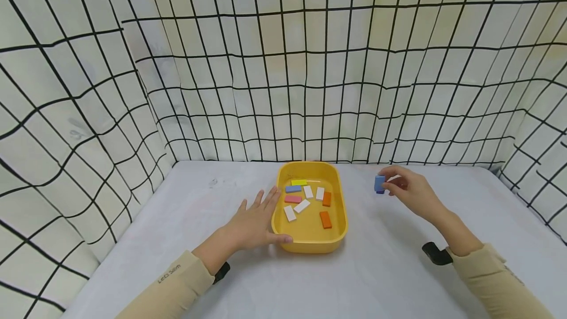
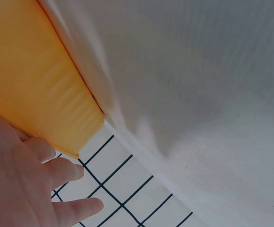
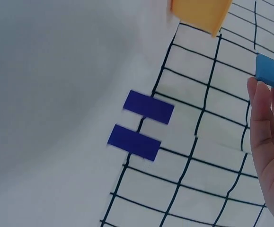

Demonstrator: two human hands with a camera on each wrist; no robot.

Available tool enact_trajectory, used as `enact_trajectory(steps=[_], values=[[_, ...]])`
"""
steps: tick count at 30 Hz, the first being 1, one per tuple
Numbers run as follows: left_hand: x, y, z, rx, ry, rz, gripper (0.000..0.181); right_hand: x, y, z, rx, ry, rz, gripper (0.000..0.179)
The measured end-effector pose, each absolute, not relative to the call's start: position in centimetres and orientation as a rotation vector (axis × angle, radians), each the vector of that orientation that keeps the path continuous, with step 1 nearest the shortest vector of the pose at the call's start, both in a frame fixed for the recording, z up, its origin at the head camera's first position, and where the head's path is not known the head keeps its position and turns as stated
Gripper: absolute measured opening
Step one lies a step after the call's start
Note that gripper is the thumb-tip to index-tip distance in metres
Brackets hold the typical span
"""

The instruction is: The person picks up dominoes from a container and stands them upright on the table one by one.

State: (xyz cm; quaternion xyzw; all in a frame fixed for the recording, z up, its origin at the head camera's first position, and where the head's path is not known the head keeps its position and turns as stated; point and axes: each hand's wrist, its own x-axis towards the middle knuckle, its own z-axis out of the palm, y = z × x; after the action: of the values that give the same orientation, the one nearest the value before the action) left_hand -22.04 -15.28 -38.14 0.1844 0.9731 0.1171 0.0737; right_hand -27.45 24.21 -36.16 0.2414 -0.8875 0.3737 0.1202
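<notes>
My right hand (image 1: 414, 193) pinches a light blue block (image 1: 379, 182) between thumb and fingertips, to the right of a yellow bin (image 1: 310, 246). In the right wrist view the blue block (image 3: 270, 71) is held apart from two dark blue blocks (image 3: 149, 107), which stand side by side on the table. From the head view, a bit of dark blue block (image 1: 380, 192) shows just under the held one. My left hand (image 1: 254, 223) rests along the bin's left rim, fingers spread and fairly straight, thumb at the near end. The left wrist view shows its fingers beside the bin wall (image 2: 42, 80).
Inside the bin lie a yellow block (image 1: 299, 182), a blue block (image 1: 293, 189), a pink block (image 1: 293, 199), several white blocks (image 1: 302, 206) and two orange blocks (image 1: 325, 220). A white cloth covers the table (image 1: 376, 270). Black-grid netting (image 1: 305, 82) encloses the back and sides.
</notes>
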Motion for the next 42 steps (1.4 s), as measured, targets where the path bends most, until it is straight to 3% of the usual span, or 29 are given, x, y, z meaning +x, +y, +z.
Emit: enact_trajectory(steps=[23, 31, 42], values=[[-22.2, -15.3, -38.0, 0.537, 2.923, 0.328, 0.121, -29.2, 30.2, -37.1, 0.427, -2.640, 1.000, 0.025], [-22.2, -15.3, -38.1, 0.539, 2.912, 0.346, 0.121, -30.2, 31.7, -37.3, 0.296, -2.741, 1.077, 0.035], [-22.2, -15.3, -38.1, 0.539, 2.919, 0.332, 0.121, -31.6, 32.8, -38.1, 0.335, -2.858, 1.007, 0.031]])
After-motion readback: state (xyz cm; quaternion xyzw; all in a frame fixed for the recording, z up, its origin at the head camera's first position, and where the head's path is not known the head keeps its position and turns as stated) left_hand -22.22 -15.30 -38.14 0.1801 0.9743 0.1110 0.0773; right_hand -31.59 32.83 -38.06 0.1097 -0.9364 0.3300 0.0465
